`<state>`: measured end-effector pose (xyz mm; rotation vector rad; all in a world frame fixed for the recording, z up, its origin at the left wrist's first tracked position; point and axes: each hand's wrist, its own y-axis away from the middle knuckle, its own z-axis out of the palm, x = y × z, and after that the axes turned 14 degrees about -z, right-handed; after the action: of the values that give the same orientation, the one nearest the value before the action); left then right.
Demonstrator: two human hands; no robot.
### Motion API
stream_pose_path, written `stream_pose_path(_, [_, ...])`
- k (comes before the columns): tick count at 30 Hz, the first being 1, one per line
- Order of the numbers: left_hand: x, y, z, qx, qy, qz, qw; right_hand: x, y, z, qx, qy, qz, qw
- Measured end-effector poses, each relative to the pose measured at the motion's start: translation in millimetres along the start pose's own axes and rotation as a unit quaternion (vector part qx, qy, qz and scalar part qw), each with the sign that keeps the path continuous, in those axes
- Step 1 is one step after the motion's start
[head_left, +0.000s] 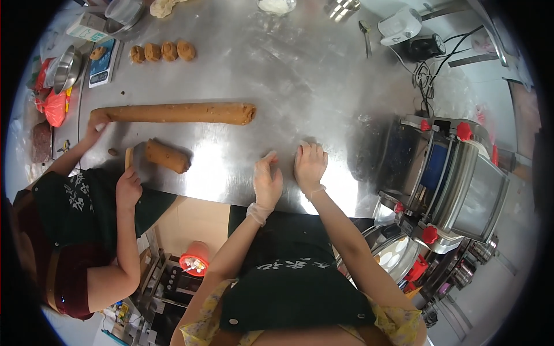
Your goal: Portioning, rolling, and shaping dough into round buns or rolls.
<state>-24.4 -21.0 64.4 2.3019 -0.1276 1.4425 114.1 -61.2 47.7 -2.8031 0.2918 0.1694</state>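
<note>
Hands at the near edge of a smooth, glossy steel table [277, 75]: the left hand [267, 180], in a thin, wrinkled translucent glove, stands loosely curved with the thumb apart from the fingers and nothing in its grasp. The right hand [310, 164], just beside it, bends palm-down toward the metal, fingers side by side; whether it closes on anything cannot be told. To the left and farther away, well apart from both hands, lies a long cylindrical dough log [179, 113], brown and faintly speckled, its right end rough. A co-worker's hand [99, 121] touches its left end; that person's other hand [128, 187] grips a flat, tan tool [128, 158] beside a short, thick dough piece [167, 156]. Beyond the log, four stubby dough lumps [169, 51] form a row. At right stands a metal roller machine [456, 179] with red knobs.
</note>
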Motion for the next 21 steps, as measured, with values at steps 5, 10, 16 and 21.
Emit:
stream_pose_path(5, [-4, -6, 20, -0.002, 0.024, -0.009, 1.0, 7, -4, 13, -0.014, -0.084, 0.102, 0.991])
stream_pose_path(10, [4, -6, 35, -0.058, -0.159, -0.014, 0.985, 39, -16, 21, 0.022, -0.011, 0.05, 0.998])
stream_pose_path(16, [14, -7, 61, -0.113, -0.226, 0.009, 0.967, 37, -3, 14, -0.041, -0.079, 0.128, 0.988])
stream_pose_path(21, [-18, 13, 49, -0.095, -0.2, 0.257, 0.941, 21, 18, -5, 0.01, -0.062, 0.11, 0.992])
